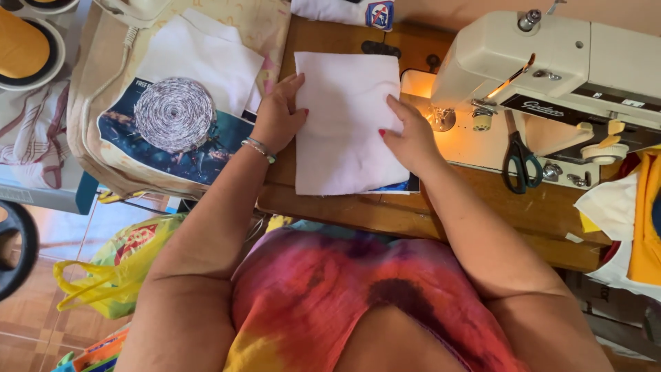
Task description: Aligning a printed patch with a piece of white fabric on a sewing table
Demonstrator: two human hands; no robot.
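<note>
Hands press flat on a pale pink rectangular fabric piece (344,124) lying on the brown wooden sewing table (482,207): left hand (279,117) at its 9 o'clock edge, right hand (410,134) at 3 o'clock, both open, gripping nothing. At 2 o'clock stands the cream sewing machine (551,62), black-handled scissors (520,162) beside it. Uneven palm pressure could skew or wrinkle the cloth.

A worn wooden sewing table (482,207) over a reddish tiled floor (27,324) — warm lamplight glows on the tabletop.
</note>
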